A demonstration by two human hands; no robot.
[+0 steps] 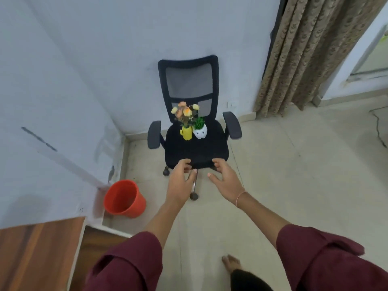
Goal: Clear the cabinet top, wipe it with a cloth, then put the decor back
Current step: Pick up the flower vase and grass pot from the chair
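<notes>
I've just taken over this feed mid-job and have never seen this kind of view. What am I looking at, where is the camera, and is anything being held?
There is no machine. One wide-angle camera worn on a person's head looks down at their bare hands. The left hand and right hand reach, open and empty, toward a black office chair. On its seat stand a yellow flower vase and a white plant pot. An orange bucket sits on the floor; the wooden cabinet top shows bottom left.

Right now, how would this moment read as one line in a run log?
left hand: open, empty | right hand: open, empty | yellow vase, white pot: upright on chair seat | cabinet top: bare where visible
</notes>
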